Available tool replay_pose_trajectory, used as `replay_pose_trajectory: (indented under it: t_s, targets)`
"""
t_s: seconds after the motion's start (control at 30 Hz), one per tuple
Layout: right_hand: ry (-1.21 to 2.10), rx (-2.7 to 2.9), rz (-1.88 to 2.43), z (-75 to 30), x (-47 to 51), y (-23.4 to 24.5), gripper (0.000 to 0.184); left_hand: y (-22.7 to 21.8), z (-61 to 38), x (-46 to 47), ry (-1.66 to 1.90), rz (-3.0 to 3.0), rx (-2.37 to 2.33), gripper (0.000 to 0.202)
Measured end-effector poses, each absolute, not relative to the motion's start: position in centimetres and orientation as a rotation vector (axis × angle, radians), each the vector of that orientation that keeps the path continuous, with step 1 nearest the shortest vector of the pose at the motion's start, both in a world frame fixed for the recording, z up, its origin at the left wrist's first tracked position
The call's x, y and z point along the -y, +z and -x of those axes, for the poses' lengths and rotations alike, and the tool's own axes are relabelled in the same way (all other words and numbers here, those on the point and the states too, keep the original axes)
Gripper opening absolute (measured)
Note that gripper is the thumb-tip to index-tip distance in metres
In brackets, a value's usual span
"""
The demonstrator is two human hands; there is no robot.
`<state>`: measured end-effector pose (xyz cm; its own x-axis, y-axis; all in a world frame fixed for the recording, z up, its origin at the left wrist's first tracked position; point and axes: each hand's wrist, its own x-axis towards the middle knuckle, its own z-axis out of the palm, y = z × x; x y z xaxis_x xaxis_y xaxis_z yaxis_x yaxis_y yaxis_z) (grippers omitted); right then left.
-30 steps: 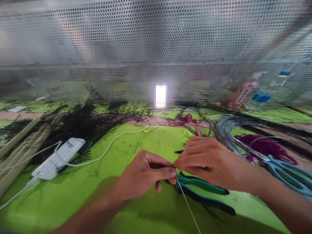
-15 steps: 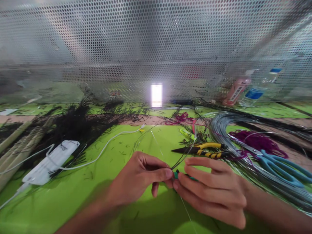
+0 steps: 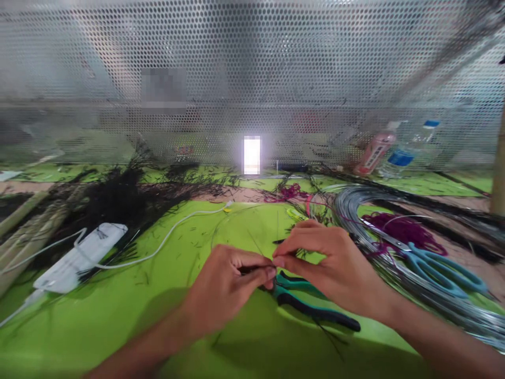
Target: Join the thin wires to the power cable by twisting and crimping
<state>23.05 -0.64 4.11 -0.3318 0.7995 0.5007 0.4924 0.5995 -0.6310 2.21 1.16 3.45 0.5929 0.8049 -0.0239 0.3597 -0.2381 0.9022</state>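
My left hand (image 3: 224, 287) and my right hand (image 3: 323, 263) meet over the green table top (image 3: 118, 326), both pinched at one spot on a thin wire (image 3: 252, 242) with a dark wisp on it. The wire loops away toward the back. Right under my hands lie green-handled pliers (image 3: 311, 305), flat on the table and touched by neither hand.
A coil of grey wire (image 3: 355, 210) and blue scissors (image 3: 437, 266) lie at the right with purple thread (image 3: 402, 229). Black feathery strands (image 3: 118, 200) spread at the left beside a white power bank (image 3: 79, 258) and its cable. Bottles (image 3: 398, 152) stand by the perforated metal wall (image 3: 252, 68).
My right hand, which half a second ago reached low beside the pliers, has come back up to pinch the wire against my left fingertips. The yellow-handled pliers are now hidden behind it.
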Motion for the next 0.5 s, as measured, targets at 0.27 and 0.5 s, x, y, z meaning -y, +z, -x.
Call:
replay_pose_trajectory:
  t_s: [0.27, 0.5]
  targets:
    - [1.121, 1.848, 1.403, -22.2, -1.0, 5.5, 0.012, 2.8, -2.3, -1.2, 0.621, -1.945, -1.003, 0.036]
    - [-0.508, 1.908, 0.523, -23.6, -0.6, 1.5, 0.006, 4.7, -1.2, -1.4, 0.764, -1.713, -0.942, 0.033]
